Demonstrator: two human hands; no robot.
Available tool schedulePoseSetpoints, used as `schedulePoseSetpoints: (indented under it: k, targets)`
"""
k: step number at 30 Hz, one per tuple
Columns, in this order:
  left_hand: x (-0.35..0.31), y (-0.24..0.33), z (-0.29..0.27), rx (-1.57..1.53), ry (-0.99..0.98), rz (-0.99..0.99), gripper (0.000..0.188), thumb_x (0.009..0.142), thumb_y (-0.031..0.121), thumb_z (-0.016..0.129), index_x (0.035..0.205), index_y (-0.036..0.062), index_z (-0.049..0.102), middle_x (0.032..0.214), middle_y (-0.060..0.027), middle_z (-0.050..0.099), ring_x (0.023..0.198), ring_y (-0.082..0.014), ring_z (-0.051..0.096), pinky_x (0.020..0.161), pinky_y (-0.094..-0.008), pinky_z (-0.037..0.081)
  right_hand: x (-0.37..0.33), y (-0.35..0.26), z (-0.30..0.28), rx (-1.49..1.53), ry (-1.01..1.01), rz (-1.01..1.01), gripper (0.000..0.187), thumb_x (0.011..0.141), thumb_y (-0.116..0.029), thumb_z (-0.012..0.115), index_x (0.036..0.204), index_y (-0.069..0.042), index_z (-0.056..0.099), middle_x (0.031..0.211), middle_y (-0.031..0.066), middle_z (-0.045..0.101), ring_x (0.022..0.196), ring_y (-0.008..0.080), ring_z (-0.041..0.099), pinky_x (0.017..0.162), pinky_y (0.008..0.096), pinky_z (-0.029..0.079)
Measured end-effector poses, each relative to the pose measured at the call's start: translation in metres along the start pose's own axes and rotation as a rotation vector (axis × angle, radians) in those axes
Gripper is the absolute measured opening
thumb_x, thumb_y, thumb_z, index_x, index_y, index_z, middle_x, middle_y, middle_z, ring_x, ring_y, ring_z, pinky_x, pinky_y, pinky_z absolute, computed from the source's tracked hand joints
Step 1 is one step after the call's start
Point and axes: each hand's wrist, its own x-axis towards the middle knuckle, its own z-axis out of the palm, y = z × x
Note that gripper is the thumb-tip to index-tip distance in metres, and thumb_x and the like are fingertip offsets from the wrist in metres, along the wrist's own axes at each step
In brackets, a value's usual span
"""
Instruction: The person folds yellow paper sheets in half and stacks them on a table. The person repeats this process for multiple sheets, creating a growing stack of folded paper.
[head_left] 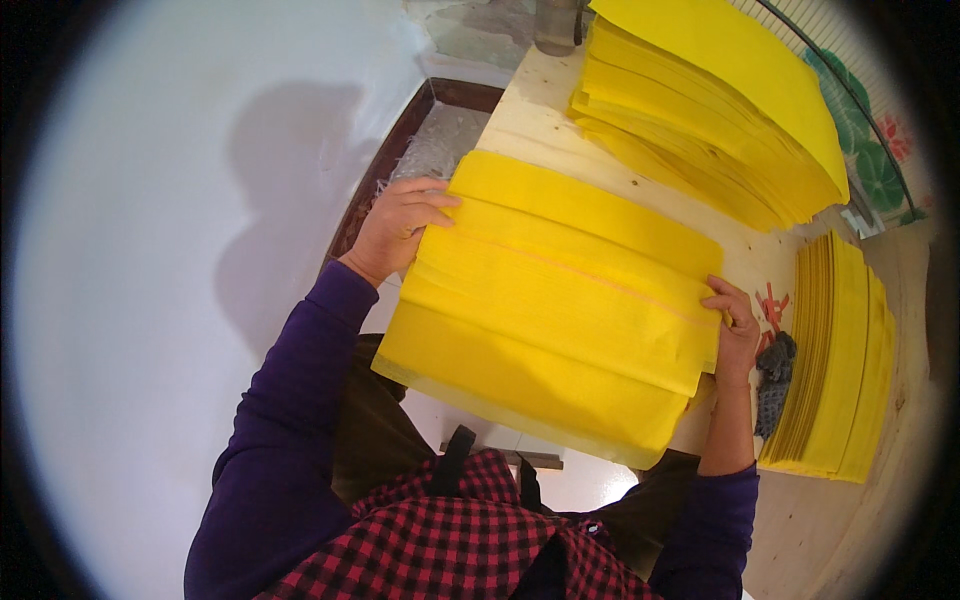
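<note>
A folded yellow sheet (560,290), cloth-like with several crosswise folds and a thin orange line across it, is spread between my two hands over the table's near edge and my lap. My left hand (400,225) pinches its left edge near the upper corner, thumb underneath and out of sight. At the right edge my right hand (735,328) grips the sheet with bent fingers. Close beside that hand lie some thin red strips (772,305) and a crumpled dark grey patterned cloth (775,383).
On the wooden table (530,110) a tall stack of yellow sheets (700,110) fills the far right. Another yellow stack (845,370) stands along the right side. A brownish translucent cup (557,28) is at the back. White wall (150,300) borders the left.
</note>
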Motion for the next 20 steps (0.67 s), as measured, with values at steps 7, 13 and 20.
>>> schedulePoseSetpoints:
  k: [7,13,20]
  targets:
    - [-0.0009,-0.0028,0.0030,0.008,0.034,-0.001,0.013,0.073,0.000,0.067,0.083,0.0077,0.070,0.106,-0.0083,0.070,0.110,-0.0291,0.060,0.093,-0.0379,0.046,-0.0003,0.0009,-0.0003,0.023,-0.008,0.002,0.020,0.076,0.009,0.066,0.086,-0.007,0.068,0.114,0.0104,0.063,0.108,0.0241,0.056,0.094,0.0322,0.045]
    - [-0.0026,-0.0061,0.0050,-0.001,0.048,0.000,0.023,0.075,-0.007,0.060,0.084,0.0107,0.070,0.107,-0.0078,0.069,0.109,-0.0295,0.060,0.092,-0.0375,0.047,0.0001,0.0004,-0.0021,0.013,-0.028,0.005,0.021,0.076,0.011,0.065,0.087,-0.007,0.068,0.115,0.0106,0.062,0.110,0.0249,0.055,0.095,0.0327,0.045]
    - [-0.0040,-0.0090,0.0042,-0.025,0.010,-0.043,0.023,0.074,-0.006,0.061,0.088,0.0087,0.073,0.109,-0.0092,0.069,0.111,-0.0300,0.059,0.095,-0.0385,0.045,-0.0008,0.0026,-0.0056,0.004,-0.055,-0.023,0.020,0.079,0.011,0.062,0.088,-0.006,0.068,0.117,0.0113,0.062,0.111,0.0257,0.055,0.095,0.0338,0.045]
